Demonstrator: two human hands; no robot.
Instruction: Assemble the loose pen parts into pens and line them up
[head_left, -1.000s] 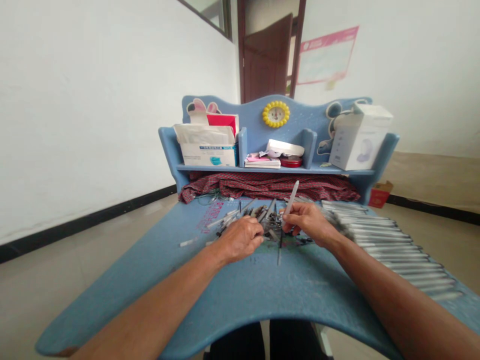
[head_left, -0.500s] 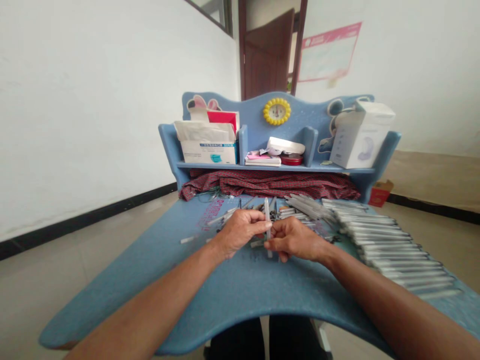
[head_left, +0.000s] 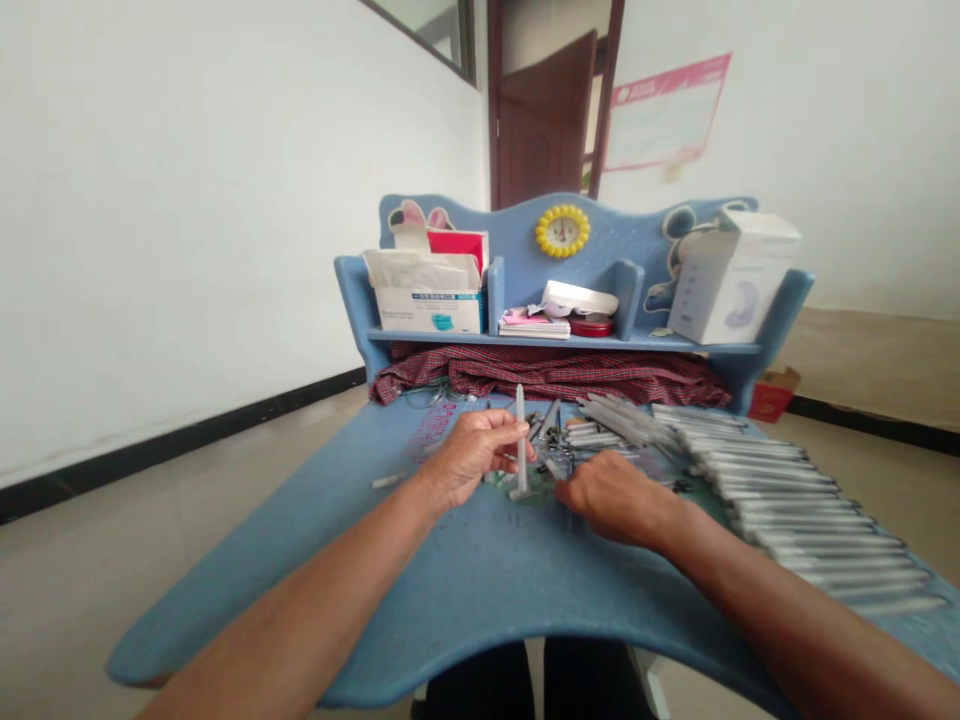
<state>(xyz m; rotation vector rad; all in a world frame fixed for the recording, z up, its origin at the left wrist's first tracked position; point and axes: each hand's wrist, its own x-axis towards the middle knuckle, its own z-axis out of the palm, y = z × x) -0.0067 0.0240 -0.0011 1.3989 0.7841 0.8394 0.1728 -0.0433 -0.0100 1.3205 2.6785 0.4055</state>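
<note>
My left hand (head_left: 480,452) pinches a translucent white pen barrel (head_left: 520,440) between thumb and fingers, its narrow tip pointing up. To the right, my right hand (head_left: 611,495) is low over the table, fingers curled together at the edge of the loose pen parts (head_left: 551,425). Whatever its fingertips hold is hidden. Behind the hands lie more clear barrels (head_left: 619,412) in a heap. A long row of pens (head_left: 802,510) with dark ends lies side by side past my right wrist.
The blue table (head_left: 420,600) has a shelf at its back holding a mask box (head_left: 427,308), a white carton (head_left: 731,285) and a round red tin (head_left: 591,326). A checked cloth (head_left: 540,372) is bunched beneath the shelf. One small pale tube (head_left: 388,481) lies left of my left hand.
My right hand has let go of the barrel's lower end and moved right and down to the loose parts. My left hand still holds the barrel upright. The view has shifted slightly.
</note>
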